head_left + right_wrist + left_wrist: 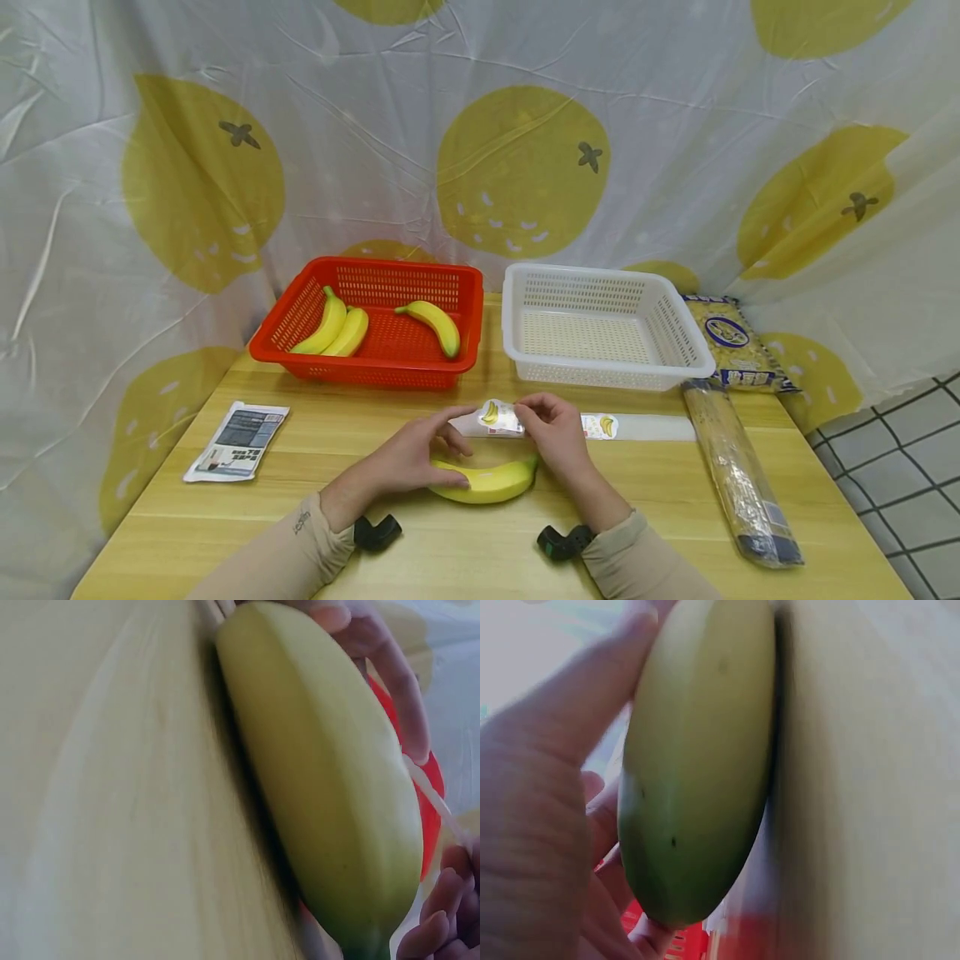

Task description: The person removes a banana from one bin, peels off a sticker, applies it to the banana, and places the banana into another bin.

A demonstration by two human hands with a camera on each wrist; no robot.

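A yellow banana (491, 482) with a greenish tip lies on the table in front of me. My left hand (411, 454) holds its left end, thumb along the near side and fingers curled behind, as the banana (697, 765) in the left wrist view also shows. The left index finger reaches to the edge of a sticker strip (652, 428) printed with banana pictures. My right hand (553, 429) pinches a banana sticker (501, 417) on this strip between thumb and fingers. From the right wrist, the sticker's thin white edge (435, 789) spans from the left finger to the right fingertips.
A red basket (375, 367) at back left contains several bananas. Beside it stands a white basket (607, 375). Two clear packages, a bag (738, 342) and a long packet (738, 475), lie at right; a white pouch (238, 442) lies at left.
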